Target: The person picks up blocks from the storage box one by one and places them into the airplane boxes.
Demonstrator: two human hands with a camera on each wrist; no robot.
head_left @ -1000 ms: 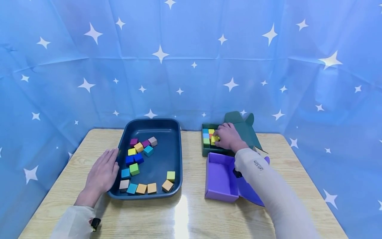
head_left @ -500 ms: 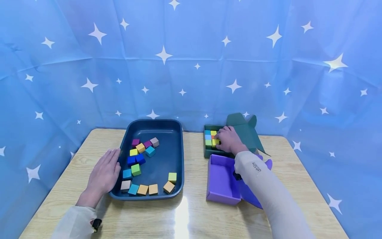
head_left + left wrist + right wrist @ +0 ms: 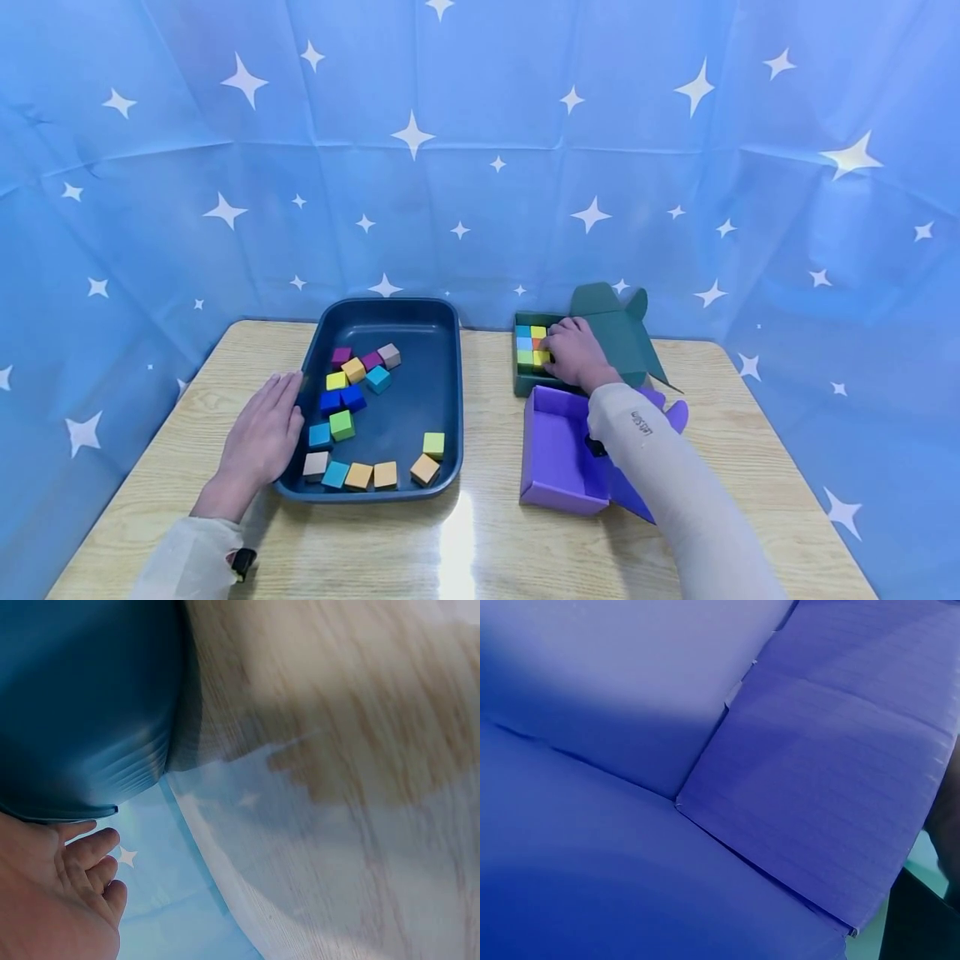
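My left hand (image 3: 258,429) lies along the left side of a dark blue tray (image 3: 416,383), fingers extended at its rim. The left wrist view shows this hand (image 3: 56,892) beside the tray's outer wall, fingers a little bent. My right hand (image 3: 579,354) reaches down into a small green box (image 3: 528,385) whose lid is folded back. Its thumb and fingertips are right at a yellow cube (image 3: 541,359), among blue, green, yellow and orange cubes. I cannot tell whether it grips a cube, as the palm hides the box's right part.
Several coloured cubes (image 3: 342,426) lie scattered in the tray. An opened purple box (image 3: 558,450) stands in front of the green one, under the right forearm; its inner walls (image 3: 817,772) fill most of the right wrist view. The wooden table (image 3: 360,546) meets a starry blue curtain (image 3: 480,192).
The yellow cube by the right fingertips sits lower and flush with its neighbours now. The right hand has shifted only slightly. The left hand stays at the tray.
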